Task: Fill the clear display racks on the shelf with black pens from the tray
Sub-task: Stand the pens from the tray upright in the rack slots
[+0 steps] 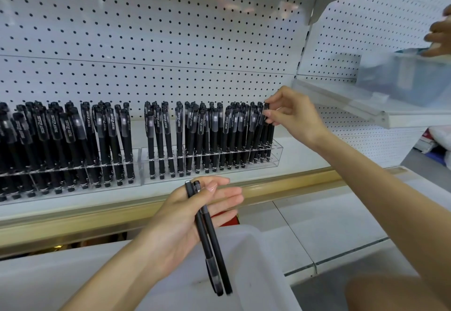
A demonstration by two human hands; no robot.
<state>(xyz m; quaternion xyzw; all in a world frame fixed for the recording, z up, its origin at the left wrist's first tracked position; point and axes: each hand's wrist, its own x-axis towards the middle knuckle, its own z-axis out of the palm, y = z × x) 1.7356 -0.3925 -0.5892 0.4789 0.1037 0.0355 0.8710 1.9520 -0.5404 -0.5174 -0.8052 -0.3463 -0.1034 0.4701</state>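
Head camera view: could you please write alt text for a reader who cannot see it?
A person's right hand pinches a black pen at the right end of a clear rack of black pens on a white shelf. The left hand holds two more pens above a white tray.

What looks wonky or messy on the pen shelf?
Nothing is spilled or broken. Pens in the left rack lean sideways rather than standing straight, and the right rack has thinner rows at its left end.
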